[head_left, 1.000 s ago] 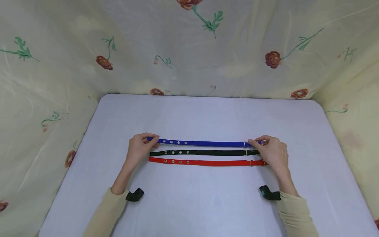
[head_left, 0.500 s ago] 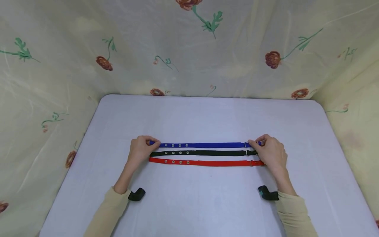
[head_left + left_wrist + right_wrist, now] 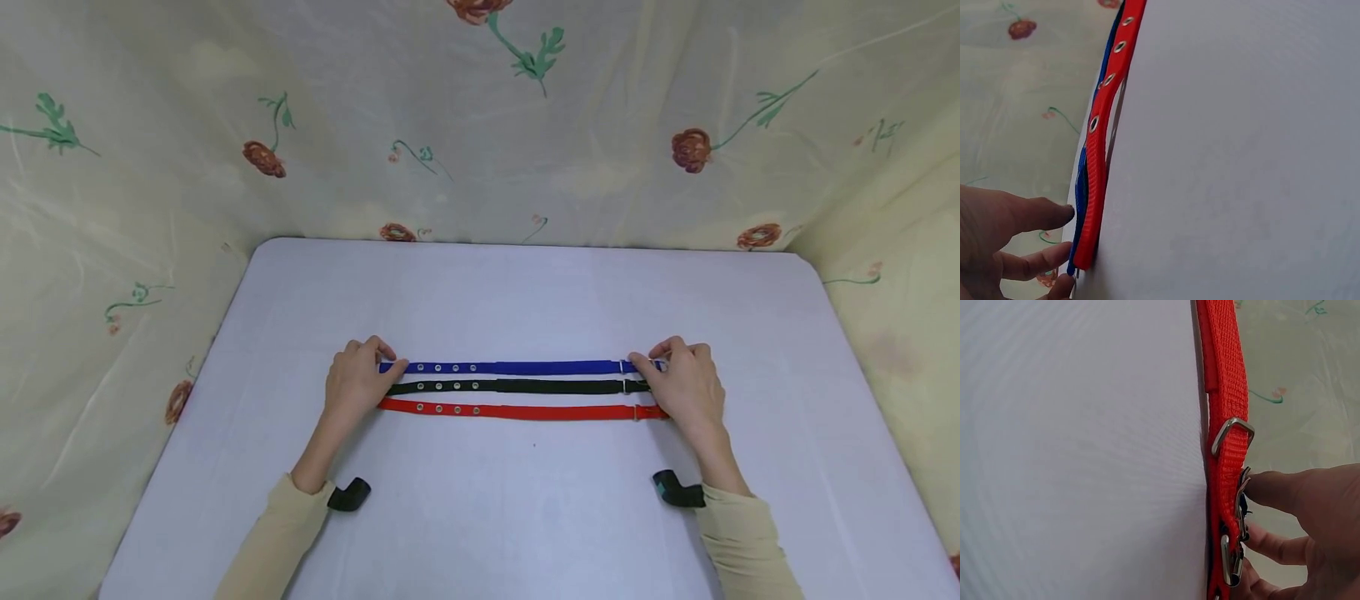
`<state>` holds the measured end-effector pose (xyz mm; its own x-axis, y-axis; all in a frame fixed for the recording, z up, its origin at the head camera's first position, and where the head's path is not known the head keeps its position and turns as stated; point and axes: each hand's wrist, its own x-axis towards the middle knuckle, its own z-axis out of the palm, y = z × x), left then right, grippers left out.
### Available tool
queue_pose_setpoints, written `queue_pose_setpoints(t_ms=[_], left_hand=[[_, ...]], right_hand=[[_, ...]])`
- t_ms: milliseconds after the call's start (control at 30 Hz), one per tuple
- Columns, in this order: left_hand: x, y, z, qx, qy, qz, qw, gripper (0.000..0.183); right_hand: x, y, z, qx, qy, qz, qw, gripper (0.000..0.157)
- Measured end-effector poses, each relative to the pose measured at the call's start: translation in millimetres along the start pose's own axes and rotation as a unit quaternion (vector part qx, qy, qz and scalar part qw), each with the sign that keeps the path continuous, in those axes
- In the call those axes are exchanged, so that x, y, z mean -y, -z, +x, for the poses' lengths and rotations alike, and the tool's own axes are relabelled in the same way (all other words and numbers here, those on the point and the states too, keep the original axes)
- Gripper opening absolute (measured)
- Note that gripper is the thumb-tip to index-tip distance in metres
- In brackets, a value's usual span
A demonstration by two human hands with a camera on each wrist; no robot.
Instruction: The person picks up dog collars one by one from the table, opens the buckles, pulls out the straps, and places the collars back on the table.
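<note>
Three nylon pet collars lie stretched side by side in the head view: blue [image 3: 555, 367] farthest, black [image 3: 558, 387] in the middle, red [image 3: 555, 412] nearest. Metal eyelets line their left parts; D-rings and buckles sit at the right. My left hand [image 3: 354, 375] is at the blue collar's left end, thumb and fingers spread apart around it. At the buckle end, my right hand [image 3: 690, 387] has its thumb and fingers parted beside the blue collar, partly hiding the buckles. In the right wrist view the red collar's D-ring [image 3: 1233, 434] shows plainly.
A white-covered table [image 3: 525, 517] carries the collars. Floral cloth [image 3: 600, 125] hangs behind it and along both sides. Each wrist bears a black device, one on the left [image 3: 349, 494] and one on the right [image 3: 677, 489].
The blue collar's left end has come down toward the black one, so the blue lies level beside it. Fingers of both hands have then spread from the blue collar.
</note>
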<state>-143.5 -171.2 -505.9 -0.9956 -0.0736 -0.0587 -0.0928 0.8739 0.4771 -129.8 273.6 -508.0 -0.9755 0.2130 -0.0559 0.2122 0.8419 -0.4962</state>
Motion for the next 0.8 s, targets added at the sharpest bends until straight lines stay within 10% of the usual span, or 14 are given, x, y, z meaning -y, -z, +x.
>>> queue_pose_setpoints(t_ms=[400,800], left_hand=[[-9.2,5.0,-11.9,-0.036,-0.025,-0.003,0.9990,0.031],[-12.9,4.1,-47.0,0.038,-0.081,-0.013,0.9959,0.014]], right_hand=[[0,6.4,-5,0.010,-0.008,0.015,1.000,0.052],[-12,32.5,-38,0.054,0.145,0.020,0.988,0.016]])
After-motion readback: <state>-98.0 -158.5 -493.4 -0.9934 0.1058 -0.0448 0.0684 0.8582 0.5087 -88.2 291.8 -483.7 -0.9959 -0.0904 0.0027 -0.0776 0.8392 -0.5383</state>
